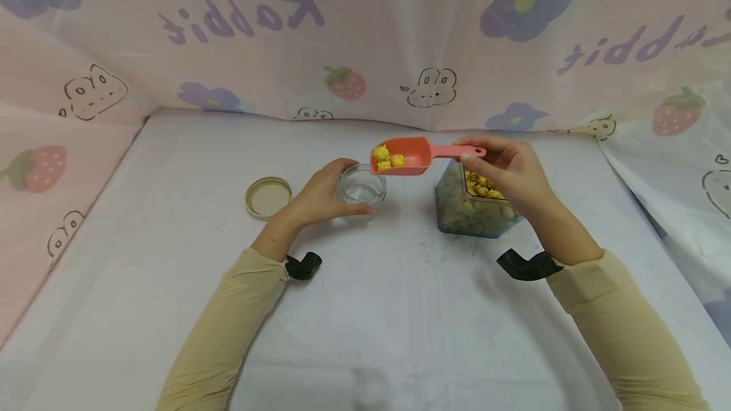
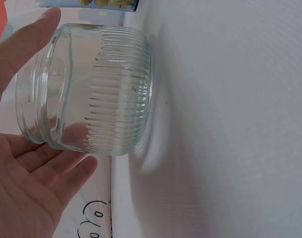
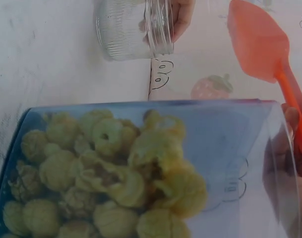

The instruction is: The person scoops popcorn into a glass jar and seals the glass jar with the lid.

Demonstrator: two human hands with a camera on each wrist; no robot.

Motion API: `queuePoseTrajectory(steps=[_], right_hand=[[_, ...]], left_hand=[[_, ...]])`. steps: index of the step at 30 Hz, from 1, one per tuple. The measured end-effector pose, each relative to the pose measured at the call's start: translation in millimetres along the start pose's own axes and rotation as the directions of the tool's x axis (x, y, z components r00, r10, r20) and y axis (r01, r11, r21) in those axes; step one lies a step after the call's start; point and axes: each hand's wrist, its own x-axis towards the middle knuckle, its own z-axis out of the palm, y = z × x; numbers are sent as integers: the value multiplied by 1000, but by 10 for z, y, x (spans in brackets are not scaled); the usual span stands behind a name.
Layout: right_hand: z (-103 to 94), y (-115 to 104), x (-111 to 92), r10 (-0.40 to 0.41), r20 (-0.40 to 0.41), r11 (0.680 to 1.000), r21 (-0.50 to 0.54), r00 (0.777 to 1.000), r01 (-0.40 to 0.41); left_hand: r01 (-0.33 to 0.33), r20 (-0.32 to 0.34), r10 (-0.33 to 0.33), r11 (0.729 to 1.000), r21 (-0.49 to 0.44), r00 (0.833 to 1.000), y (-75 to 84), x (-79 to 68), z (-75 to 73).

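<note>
My right hand (image 1: 510,170) pinches the handle of an orange-red scoop (image 1: 415,155), held up above the table. Several yellow popcorn pieces (image 1: 384,158) lie in the scoop's bowl, whose tip overlaps the jar's far edge in the head view. The clear glass jar (image 2: 106,89) has ribbed sides and stands upright, without a lid, with nothing inside. Around its side curve the thumb and fingers of my left hand (image 1: 325,193). Beneath my right hand is a clear square tub (image 3: 106,173), part full of yellow popcorn.
A round gold-coloured lid (image 1: 268,198) lies on the white tablecloth (image 1: 400,335), left of the jar and partly behind my left hand. A printed curtain (image 1: 377,37) with rabbits, flowers and strawberries hangs along the back and sides. Black wrist mounts (image 1: 528,266) project inward from both sleeves.
</note>
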Motion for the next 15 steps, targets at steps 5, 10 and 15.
queuePoseTrajectory(steps=[5,10,15], right_hand=[[23,-21,32,24,19,997,-80,1000,-23],[42,-47,45,61,31,982,-183,998,-55],[86,-54,76,56,39,959,-279,998,-43]], left_hand=[[10,4,-10,1000,-5,1000,-4,-1,0],[9,5,-9,1000,-27,1000,-5,4,1],[16,8,-16,1000,-14,1000,-4,9,-7]])
